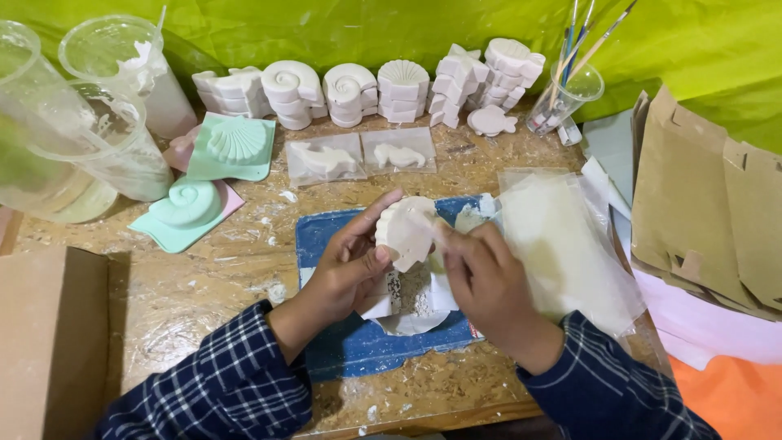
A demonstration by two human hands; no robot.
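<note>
Dusty wooden counter point(204, 277) against a green backdrop point(391, 28), a blue mat point(350, 342) at centre. Along the top, stacked white plaster casts point(350, 94); upper left, clear cups point(114, 147) and green moulds point(232, 147). At centre frame, left hand point(350, 269) cupped around a white shell cast point(405, 232), fingers curled under. Right hand point(485, 277) pinching its edge, held just above the mat.

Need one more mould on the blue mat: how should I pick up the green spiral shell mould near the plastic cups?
Probably grip the flat rim of the green spiral shell mould at its bare near-left edge, coming from the front. The raised dome looks rounded and slippery; cups crowd the far side.
</note>
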